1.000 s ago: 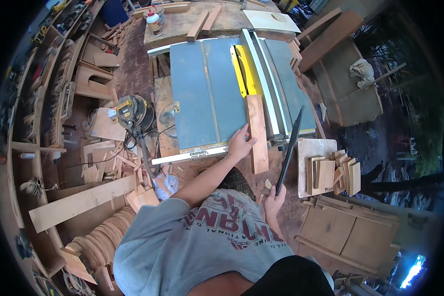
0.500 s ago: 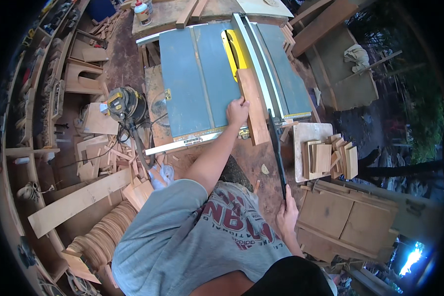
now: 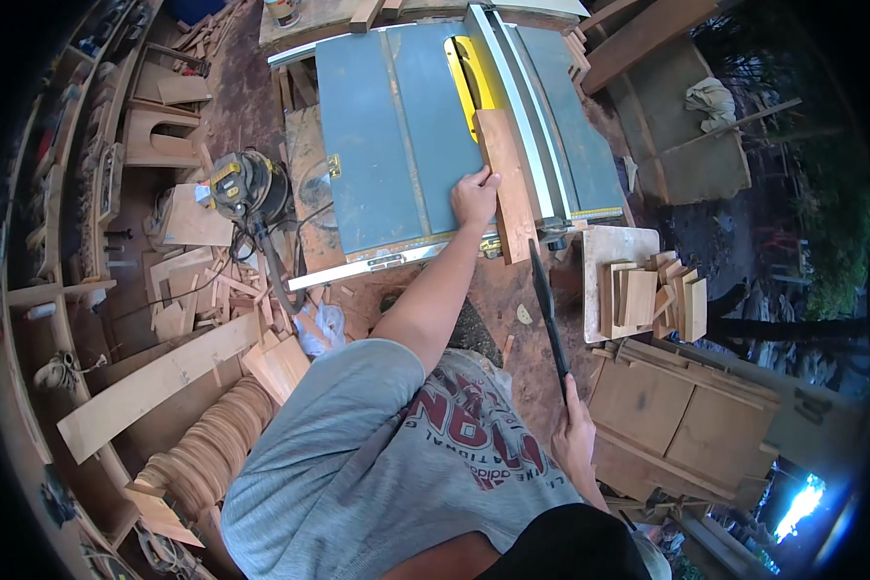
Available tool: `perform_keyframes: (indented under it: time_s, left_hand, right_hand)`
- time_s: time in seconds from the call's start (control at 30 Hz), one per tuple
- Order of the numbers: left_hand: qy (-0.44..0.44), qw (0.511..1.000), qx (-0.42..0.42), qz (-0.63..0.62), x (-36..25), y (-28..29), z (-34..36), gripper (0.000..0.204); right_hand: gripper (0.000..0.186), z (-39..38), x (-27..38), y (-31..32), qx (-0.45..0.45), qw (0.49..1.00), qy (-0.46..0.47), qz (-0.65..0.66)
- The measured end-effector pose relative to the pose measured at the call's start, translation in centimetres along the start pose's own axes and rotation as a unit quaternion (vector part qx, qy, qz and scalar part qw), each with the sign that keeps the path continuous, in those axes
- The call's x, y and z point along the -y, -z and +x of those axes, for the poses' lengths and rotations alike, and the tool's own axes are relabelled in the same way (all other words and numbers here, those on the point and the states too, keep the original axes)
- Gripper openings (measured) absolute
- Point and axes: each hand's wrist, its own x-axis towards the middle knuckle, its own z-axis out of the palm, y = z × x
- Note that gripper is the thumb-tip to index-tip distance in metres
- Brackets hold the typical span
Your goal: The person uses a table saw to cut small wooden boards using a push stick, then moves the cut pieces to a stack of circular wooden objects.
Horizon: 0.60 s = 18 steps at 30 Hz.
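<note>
A wooden board [image 3: 508,193] lies lengthwise on the blue-grey table saw [image 3: 362,145], its near end overhanging the front edge. Its far end reaches the yellow blade insert [image 3: 473,85], and its right side runs along the metal fence [image 3: 520,116]. My left hand [image 3: 475,197] is closed, fingers curled against the board's left edge. Low on the right, my right hand [image 3: 575,432] grips a long black push stick [image 3: 551,324]. The stick's far tip is at the board's near end; whether they touch I cannot tell.
A shop vacuum [image 3: 249,184] with a hose stands left of the saw, near scattered offcuts [image 3: 198,290]. To the right, cut wooden blocks [image 3: 638,295] are stacked on a pale board [image 3: 597,251]. Shelves [image 3: 87,174] line the far left.
The board has slid forward along the fence, with my left hand still on it. The push stick's tip has shifted from beside the board to its near end.
</note>
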Motion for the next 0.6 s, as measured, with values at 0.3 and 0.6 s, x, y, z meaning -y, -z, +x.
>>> perform_keyframes:
  time_s: [0.3, 0.6]
  left_hand:
    - [-0.001, 1.000, -0.020, -0.009, 0.3, -0.4, 1.3, 0.042]
    - [-0.049, 0.990, 0.081, 0.102, 0.1, 0.5, 0.6, 0.050]
  right_hand:
    - [0.067, 4.1, 0.7, -1.3, -0.011, 0.999, 0.029, 0.024]
    - [0.073, 7.7, 2.6, -0.9, 0.001, 1.000, 0.010, 0.022]
